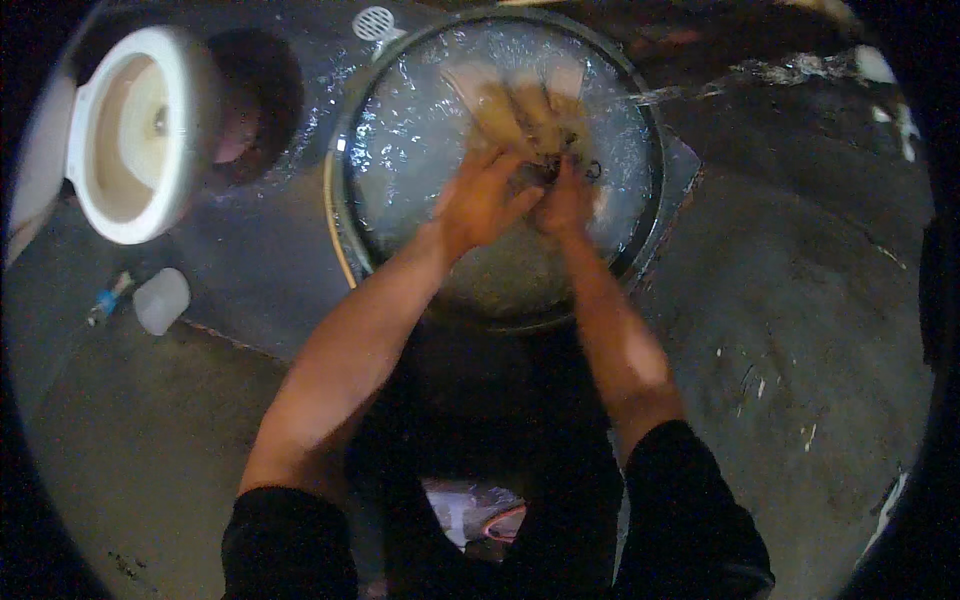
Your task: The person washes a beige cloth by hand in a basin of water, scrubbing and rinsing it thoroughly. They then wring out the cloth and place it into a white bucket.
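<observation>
The tan item lies in the basin's water, just beyond the person's 2 hands. The left hand and right hand meet at its near end, left fingers close together; whether either hand pinches it cannot be told. A toilet stands leftward.

A tan item is lying wet at the upper centre of the frame, spreading upward into two paler ends, its lower part looking dark and blurred.
</observation>
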Action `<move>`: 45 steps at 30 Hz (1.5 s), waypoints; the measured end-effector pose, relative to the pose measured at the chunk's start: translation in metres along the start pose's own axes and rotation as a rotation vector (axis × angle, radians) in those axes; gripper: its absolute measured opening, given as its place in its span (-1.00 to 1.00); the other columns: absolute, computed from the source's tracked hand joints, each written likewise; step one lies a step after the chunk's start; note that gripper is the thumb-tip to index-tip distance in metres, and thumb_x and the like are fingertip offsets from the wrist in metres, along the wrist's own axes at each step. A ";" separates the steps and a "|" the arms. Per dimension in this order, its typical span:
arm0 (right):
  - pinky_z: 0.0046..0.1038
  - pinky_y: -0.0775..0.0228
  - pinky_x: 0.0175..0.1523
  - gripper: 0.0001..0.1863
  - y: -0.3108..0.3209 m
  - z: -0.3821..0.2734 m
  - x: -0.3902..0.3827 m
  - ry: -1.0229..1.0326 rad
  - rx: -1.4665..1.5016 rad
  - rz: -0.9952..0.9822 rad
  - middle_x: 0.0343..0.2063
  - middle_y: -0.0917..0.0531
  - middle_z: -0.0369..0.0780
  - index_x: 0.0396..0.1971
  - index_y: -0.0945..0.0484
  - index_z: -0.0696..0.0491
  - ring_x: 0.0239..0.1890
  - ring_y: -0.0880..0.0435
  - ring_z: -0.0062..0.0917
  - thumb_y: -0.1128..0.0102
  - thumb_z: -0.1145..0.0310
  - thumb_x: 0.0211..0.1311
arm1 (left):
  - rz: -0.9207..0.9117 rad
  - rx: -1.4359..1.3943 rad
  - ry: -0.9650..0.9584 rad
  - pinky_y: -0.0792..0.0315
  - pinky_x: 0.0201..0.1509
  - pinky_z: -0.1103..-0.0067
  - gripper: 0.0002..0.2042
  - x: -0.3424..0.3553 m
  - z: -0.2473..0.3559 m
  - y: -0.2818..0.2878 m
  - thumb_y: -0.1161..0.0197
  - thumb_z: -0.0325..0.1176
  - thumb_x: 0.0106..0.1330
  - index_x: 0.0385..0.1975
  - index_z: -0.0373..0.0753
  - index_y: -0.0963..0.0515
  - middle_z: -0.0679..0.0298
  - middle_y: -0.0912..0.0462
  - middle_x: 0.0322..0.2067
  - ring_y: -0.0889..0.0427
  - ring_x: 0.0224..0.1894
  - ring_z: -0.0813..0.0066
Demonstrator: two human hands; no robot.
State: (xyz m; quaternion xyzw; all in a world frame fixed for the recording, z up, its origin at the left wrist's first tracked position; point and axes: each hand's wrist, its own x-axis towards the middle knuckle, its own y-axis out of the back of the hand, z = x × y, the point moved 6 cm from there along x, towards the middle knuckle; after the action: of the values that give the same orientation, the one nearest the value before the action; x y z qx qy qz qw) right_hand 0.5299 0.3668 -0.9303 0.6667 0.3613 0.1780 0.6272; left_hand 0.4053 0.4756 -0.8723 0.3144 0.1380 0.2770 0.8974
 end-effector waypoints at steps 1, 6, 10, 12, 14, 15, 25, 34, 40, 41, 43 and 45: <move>-0.31 -0.42 0.08 -0.20 -0.021 0.017 0.006 -0.064 0.297 -0.024 -0.09 -0.59 -0.04 0.01 -0.41 0.22 -0.05 -0.57 -0.28 -0.39 -0.11 -0.07 | 0.104 0.044 -0.063 -0.35 0.18 0.26 -0.54 0.015 0.004 -0.020 -0.26 -0.07 0.19 0.02 -0.18 -0.46 0.03 -0.50 0.04 -0.42 0.13 -0.01; -0.34 -0.49 -0.09 -0.48 -0.020 0.006 -0.007 -0.152 0.649 -0.372 -0.18 -0.59 -0.17 -0.07 -0.45 0.16 -0.20 -0.60 -0.39 -0.37 0.16 0.06 | -0.062 0.155 0.350 -0.37 0.14 0.31 -0.59 0.016 -0.082 -0.076 -0.18 -0.02 0.25 -0.13 -0.26 -0.53 0.00 -0.57 -0.12 -0.50 0.05 0.05; -0.43 -0.43 -0.06 -0.57 -0.001 0.069 -0.020 -0.160 0.956 -0.418 -0.25 -0.62 -0.22 -0.12 -0.51 0.12 -0.19 -0.58 -0.48 -0.41 0.32 -0.01 | -0.385 -0.190 0.495 -0.43 -0.16 0.36 -0.60 0.005 -0.076 -0.075 -0.13 0.00 0.31 -0.35 -0.29 -0.58 0.10 -0.60 -0.43 -0.57 -0.33 0.23; -0.47 -0.41 -0.04 -0.68 0.039 0.041 -0.050 -0.208 1.228 -0.581 -0.25 -0.62 -0.23 -0.19 -0.54 0.10 -0.20 -0.57 -0.52 -0.37 0.38 0.03 | -0.247 -0.276 0.471 -0.42 -0.28 0.35 -0.59 -0.027 -0.065 -0.036 -0.11 -0.02 0.33 -0.46 -0.32 -0.56 0.11 -0.59 -0.51 -0.55 -0.46 0.24; -0.48 -0.39 -0.03 -0.70 0.060 0.075 -0.050 -0.188 1.315 -0.431 -0.23 -0.61 -0.23 -0.18 -0.53 0.08 -0.18 -0.56 -0.54 -0.33 0.41 0.06 | -0.095 -0.389 0.383 -0.38 -0.30 0.34 -0.56 -0.009 -0.011 0.005 -0.10 -0.06 0.33 -0.58 -0.38 -0.51 0.01 -0.58 -0.50 -0.52 -0.45 0.11; -0.49 -0.38 -0.02 -0.71 0.065 0.086 -0.047 -0.162 1.363 -0.372 -0.22 -0.61 -0.24 -0.17 -0.53 0.06 -0.18 -0.55 -0.55 -0.32 0.42 0.08 | -0.260 -0.480 0.678 -0.33 -0.26 0.35 -0.53 -0.007 -0.016 0.011 -0.12 -0.06 0.33 -0.63 -0.40 -0.46 0.01 -0.57 -0.46 -0.48 -0.38 0.20; -0.30 -0.31 0.17 -0.42 0.006 -0.004 0.003 0.167 0.671 -0.126 0.01 -0.53 -0.12 0.09 -0.42 0.04 0.09 -0.46 -0.27 -0.37 0.31 0.01 | 0.124 -0.343 0.666 -0.41 -0.35 0.50 -0.54 0.012 -0.086 -0.050 -0.20 0.07 0.27 -0.49 -0.31 -0.52 0.27 -0.57 -0.58 -0.50 -0.50 0.49; -0.37 -0.44 -0.07 -0.80 0.026 -0.009 -0.024 0.006 1.044 -0.743 -0.35 -0.62 -0.31 -0.28 -0.57 0.07 -0.22 -0.57 -0.48 -0.24 0.37 0.07 | 0.092 -0.435 0.436 -0.36 0.10 0.40 -0.48 -0.027 -0.067 -0.026 -0.32 -0.02 0.15 -0.02 -0.28 -0.48 -0.01 -0.51 -0.03 -0.50 -0.01 0.17; -0.43 -0.42 -0.06 -0.82 0.012 0.059 -0.030 -0.414 1.673 -0.627 -0.33 -0.59 -0.33 -0.30 -0.58 0.06 -0.19 -0.56 -0.53 -0.21 0.47 0.04 | -0.434 -0.264 0.184 -0.19 0.35 0.36 -0.29 -0.031 0.000 -0.028 -0.39 -0.27 -0.07 0.18 -0.27 -0.36 0.01 -0.41 0.16 -0.34 0.24 0.07; -0.43 -0.42 -0.04 -0.81 0.005 0.068 -0.026 -0.388 1.553 -0.575 -0.31 -0.60 -0.32 -0.29 -0.58 0.07 -0.18 -0.56 -0.50 -0.21 0.46 0.03 | -0.462 -0.266 0.199 -0.22 0.33 0.36 -0.30 -0.028 -0.006 -0.044 -0.38 -0.27 -0.07 0.18 -0.26 -0.36 0.02 -0.44 0.14 -0.37 0.21 0.06; -0.43 -0.42 -0.01 -0.77 0.000 0.067 -0.016 -0.240 1.127 -0.573 -0.28 -0.61 -0.28 -0.24 -0.58 0.07 -0.17 -0.58 -0.45 -0.22 0.42 0.03 | -0.389 -0.112 0.142 -0.38 0.17 0.34 -0.39 -0.035 -0.035 -0.078 -0.37 -0.27 -0.05 0.09 -0.25 -0.45 -0.02 -0.54 0.00 -0.51 0.06 0.02; -0.43 -0.42 0.01 -0.71 0.008 0.057 -0.013 -0.029 0.496 -0.618 -0.23 -0.64 -0.22 -0.19 -0.59 0.07 -0.16 -0.61 -0.39 -0.24 0.37 0.03 | -0.340 -0.153 0.222 -0.41 0.07 0.29 -0.53 -0.038 -0.035 -0.080 -0.33 -0.18 0.00 -0.07 -0.24 -0.53 0.02 -0.62 -0.15 -0.55 -0.04 -0.02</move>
State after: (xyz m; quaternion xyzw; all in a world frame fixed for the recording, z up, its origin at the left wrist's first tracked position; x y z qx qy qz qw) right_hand 0.5623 0.3178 -0.9281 0.6603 0.5679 -0.1213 0.4762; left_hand 0.3930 0.4187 -0.9478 0.1851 0.2657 0.1643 0.9317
